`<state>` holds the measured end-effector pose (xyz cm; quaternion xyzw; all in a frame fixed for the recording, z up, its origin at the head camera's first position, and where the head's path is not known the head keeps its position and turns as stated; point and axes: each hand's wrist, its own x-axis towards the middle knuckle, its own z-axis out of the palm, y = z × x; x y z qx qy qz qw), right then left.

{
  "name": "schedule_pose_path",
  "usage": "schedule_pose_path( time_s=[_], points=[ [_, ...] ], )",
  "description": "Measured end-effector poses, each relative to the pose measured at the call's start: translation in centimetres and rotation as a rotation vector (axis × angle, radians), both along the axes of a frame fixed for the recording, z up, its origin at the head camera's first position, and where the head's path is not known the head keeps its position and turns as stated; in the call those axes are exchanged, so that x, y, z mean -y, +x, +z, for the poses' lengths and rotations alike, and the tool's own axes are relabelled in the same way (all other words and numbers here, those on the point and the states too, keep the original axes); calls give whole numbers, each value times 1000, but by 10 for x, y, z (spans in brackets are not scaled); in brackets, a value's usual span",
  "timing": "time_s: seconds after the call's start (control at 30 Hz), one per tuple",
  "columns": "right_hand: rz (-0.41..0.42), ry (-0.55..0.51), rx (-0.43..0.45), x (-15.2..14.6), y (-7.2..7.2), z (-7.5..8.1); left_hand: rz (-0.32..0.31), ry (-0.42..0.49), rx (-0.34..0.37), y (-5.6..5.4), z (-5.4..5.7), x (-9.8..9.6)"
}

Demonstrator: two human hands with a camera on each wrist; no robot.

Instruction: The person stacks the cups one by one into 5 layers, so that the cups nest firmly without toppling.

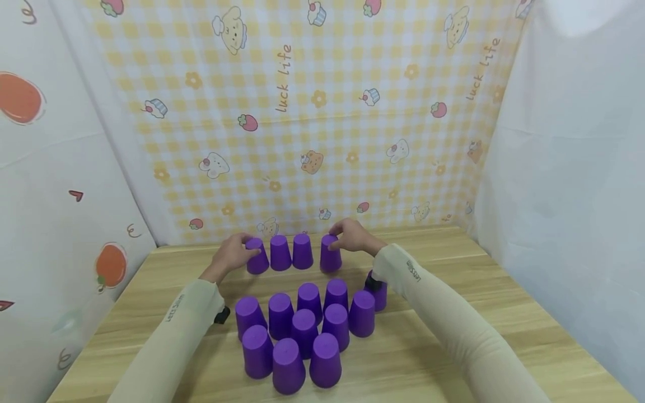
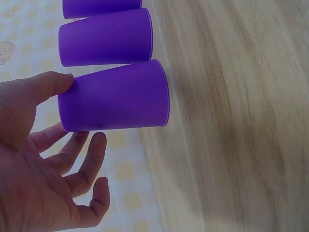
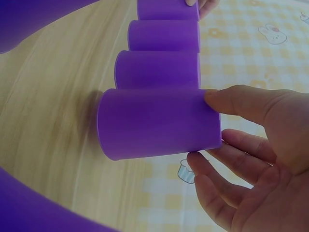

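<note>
We've got our L hand (image 1: 233,254) pinching the leftmost cup (image 1: 258,261) near its top, thumb opp. fingers, at the L end of a back row of 4 purple cups. Our R hand (image 1: 354,235) likewise pinches the rightmost cup (image 1: 330,261) at the R end, w/ a gap btwn it & the 2 middle cups (image 1: 303,253). Nearer us, 11 more cups (image 1: 288,366) stand mouth-down on the wood table (image 1: 403,358), 1 partly hidden by our R sleeve (image 1: 438,302). A yellow-check cloth (image 1: 322,134) is behind.
</note>
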<state>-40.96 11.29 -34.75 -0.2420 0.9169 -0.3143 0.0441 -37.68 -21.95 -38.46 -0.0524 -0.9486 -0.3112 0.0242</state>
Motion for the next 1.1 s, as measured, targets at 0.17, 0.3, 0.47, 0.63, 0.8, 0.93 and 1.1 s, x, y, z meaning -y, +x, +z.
schedule_pose_path(
  time_s=[0.17,0.3,0.47,0.63,0.8,0.93,1.1],
  points=[
    [1,3,-22,3,-3,2,0,-4,-5,-1,-2,1],
    [5,-13,-12,6,-4,1,23,5,-3,2,-4,4],
    [-4,-17,-19,5,-6,-4,53,27,5,4,-9,7],
    [-32,-25,-38,-1,-11,-7,47,27,-16,0,-8,7],
    [-37,-20,-37,-4,-16,-3,47,13,-18,-3,-6,7],
    [-41,0,-20,0,-19,-2,51,10,-19,-5,-7,7],
    [-34,7,-6,6,-20,-2,52,11,-21,-6,-7,8]
  ],
)
